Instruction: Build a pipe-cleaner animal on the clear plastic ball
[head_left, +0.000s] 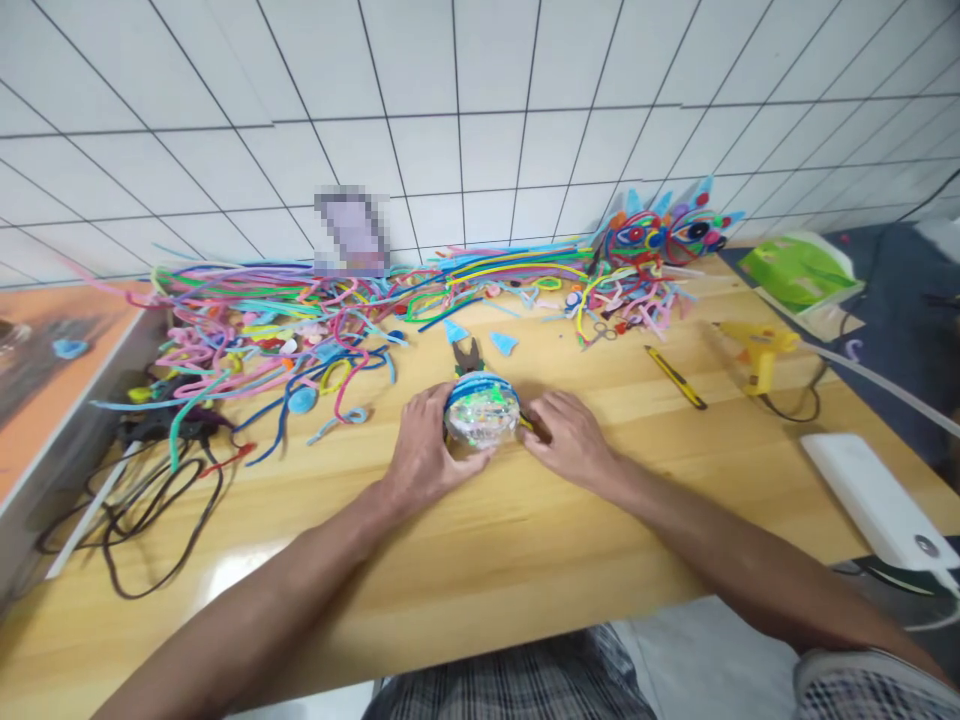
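Observation:
My left hand (426, 440) is wrapped around a clear, shiny ball (484, 418) with blue fuzzy pipe cleaner wound over its top. A pair of pliers (466, 356) lies behind and partly under the ball, jaws pointing away from me. The ball hides the middle of the pliers, and yellow shows on both sides of it. At the ball's right side, my right hand (566, 432) has curled fingers closed at a yellow and black handle, apparently one of the pliers' grips. Two light-blue felt-like triangles (504, 343) lie just beyond the pliers.
Pipe cleaners (247, 340) are heaped along the wall. Two colourful decorated balls (697, 232) sit at the back right, near scissors (600, 333). A yellow cutter (675, 378), a glue gun (761, 352) and a white power bank (870, 500) lie rightward. Black cables (161, 510) tangle at left.

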